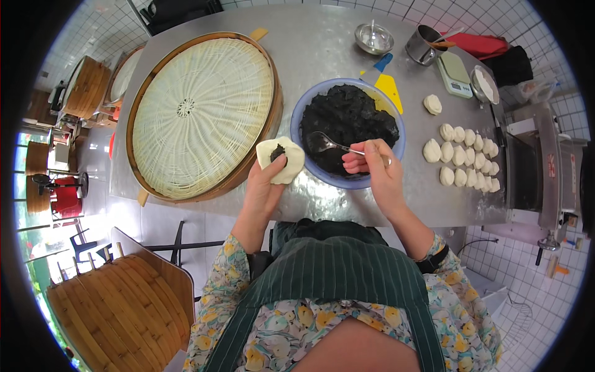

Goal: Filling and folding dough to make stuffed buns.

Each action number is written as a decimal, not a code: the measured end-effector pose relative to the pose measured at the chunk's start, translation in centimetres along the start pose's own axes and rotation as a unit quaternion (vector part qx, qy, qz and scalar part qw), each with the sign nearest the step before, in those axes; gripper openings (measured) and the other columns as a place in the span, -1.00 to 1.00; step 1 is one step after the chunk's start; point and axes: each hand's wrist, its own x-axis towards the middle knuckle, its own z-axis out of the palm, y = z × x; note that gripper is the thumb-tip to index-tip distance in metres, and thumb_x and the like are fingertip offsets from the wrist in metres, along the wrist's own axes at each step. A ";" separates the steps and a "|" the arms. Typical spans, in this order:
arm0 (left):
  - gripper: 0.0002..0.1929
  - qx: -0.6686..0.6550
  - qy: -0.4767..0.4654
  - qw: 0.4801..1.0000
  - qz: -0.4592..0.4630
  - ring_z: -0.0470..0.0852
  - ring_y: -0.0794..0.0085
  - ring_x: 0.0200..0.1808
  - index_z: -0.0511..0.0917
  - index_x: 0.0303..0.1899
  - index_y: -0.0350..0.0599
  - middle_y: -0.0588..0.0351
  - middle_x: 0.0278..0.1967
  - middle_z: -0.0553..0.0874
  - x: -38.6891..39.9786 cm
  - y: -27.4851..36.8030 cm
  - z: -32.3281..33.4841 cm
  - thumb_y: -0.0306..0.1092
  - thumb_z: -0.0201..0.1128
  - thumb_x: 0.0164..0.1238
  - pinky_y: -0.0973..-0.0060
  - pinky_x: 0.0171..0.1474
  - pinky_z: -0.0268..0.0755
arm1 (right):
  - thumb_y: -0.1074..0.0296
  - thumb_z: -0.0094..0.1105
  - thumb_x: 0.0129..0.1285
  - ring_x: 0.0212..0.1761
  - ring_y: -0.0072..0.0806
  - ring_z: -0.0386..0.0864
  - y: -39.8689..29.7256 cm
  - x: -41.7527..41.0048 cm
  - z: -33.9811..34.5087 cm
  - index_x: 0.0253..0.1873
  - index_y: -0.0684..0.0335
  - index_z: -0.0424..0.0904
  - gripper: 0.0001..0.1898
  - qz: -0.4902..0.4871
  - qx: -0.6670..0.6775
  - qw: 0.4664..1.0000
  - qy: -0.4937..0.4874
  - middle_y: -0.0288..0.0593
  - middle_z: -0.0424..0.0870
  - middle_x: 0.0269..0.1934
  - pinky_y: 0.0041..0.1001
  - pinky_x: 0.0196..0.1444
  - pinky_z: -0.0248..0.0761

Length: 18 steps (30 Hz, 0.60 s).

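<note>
My left hand [265, 183] holds a flat round of dough [290, 160] with a dab of dark filling [278, 152] on it; the thumb lies by the filling. In my right hand [379, 167] is a metal spoon [341, 146], its bowl over the dark paste [346, 114] in a blue-rimmed bowl [296, 125]. That bowl stands just right of the dough. A large round bamboo steamer [279, 104] with a woven mat [209, 111] lies to the left. Rows of small dough pieces [459, 156] rest on the steel table at the right, with one piece [433, 104] apart behind them.
Behind the paste bowl are a yellow scraper [388, 92], a blue-handled scraper [382, 63] and a small metal bowl [383, 41]. A metal pot [418, 46], a kitchen scale [454, 74] and a bowl of white powder [485, 86] stand at the back right. Stacked bamboo steamers [116, 311] stand lower left.
</note>
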 end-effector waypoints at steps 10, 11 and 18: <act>-0.67 0.200 0.047 0.972 0.113 0.67 0.48 -0.15 0.47 0.01 -0.22 0.13 -0.15 0.66 1.2 -2.2 3.0 -0.55 0.33 0.24 0.53 -0.08 0.56 | 0.37 0.06 0.44 -0.37 -0.29 0.63 -0.5 -1.3 2.7 -0.07 0.33 0.57 -0.83 -0.163 -0.228 0.956 -0.082 -0.03 0.62 -0.35 -0.39 -0.28 0.47; -0.68 0.227 0.055 0.963 0.133 0.67 0.48 -0.14 0.48 0.01 -0.22 0.12 -0.15 0.66 1.3 -2.3 2.9 -0.55 0.33 0.24 0.54 -0.08 0.56 | 0.37 0.05 0.45 -0.36 -0.30 0.64 -0.5 -1.3 2.4 -0.07 0.34 0.57 -0.83 -0.147 -0.223 0.960 -0.084 -0.03 0.63 -0.34 -0.40 -0.27 0.48; -0.62 0.101 0.034 0.994 0.039 0.70 0.35 -0.08 0.47 0.08 -0.24 0.06 -0.08 0.67 1.2 -0.3 1.0 -0.66 0.22 0.20 0.43 -0.01 0.59 | 0.33 0.06 0.46 -0.24 -0.46 0.67 1.2 0.3 -1.3 0.00 0.31 0.60 -0.80 -0.061 -0.188 0.980 0.012 -0.11 0.70 -0.23 -0.48 -0.17 0.50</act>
